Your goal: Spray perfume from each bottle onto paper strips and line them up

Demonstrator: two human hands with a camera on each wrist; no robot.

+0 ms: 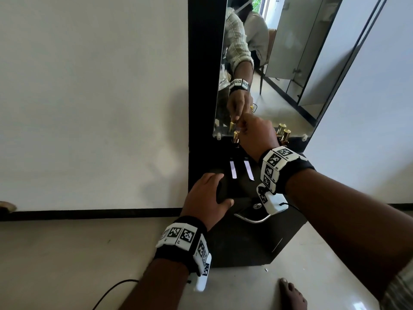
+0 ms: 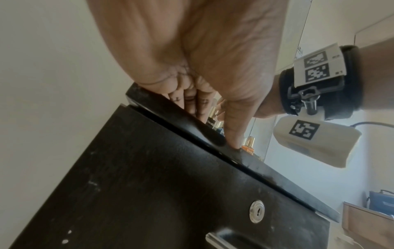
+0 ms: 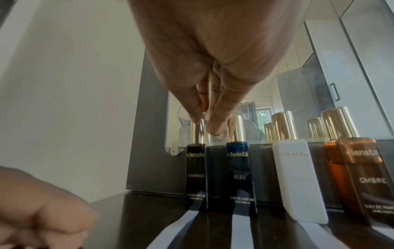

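Four perfume bottles with gold caps stand in a row against the mirror: black (image 3: 196, 175), blue (image 3: 239, 176), white (image 3: 298, 182) and amber (image 3: 362, 176). My right hand (image 1: 242, 128) reaches over them. Its thumb and fingertips (image 3: 198, 116) pinch the top of the black bottle's gold cap (image 3: 199, 134). Two white paper strips (image 1: 300, 170) (image 1: 248, 170) lie side by side on the black cabinet top, in front of the black and blue bottles. My left hand (image 1: 212, 189) rests flat on the cabinet's front left corner, with straight fingers on top and the thumb (image 2: 232, 128) at the edge.
The black cabinet (image 1: 245, 242) stands against a white wall, with a tall mirror (image 1: 279, 63) rising behind the bottles. Its drawer front has a lock (image 1: 257, 206) and a metal handle (image 1: 252, 218). A bare foot (image 1: 292, 294) and a black cable (image 1: 111, 291) are on the floor.
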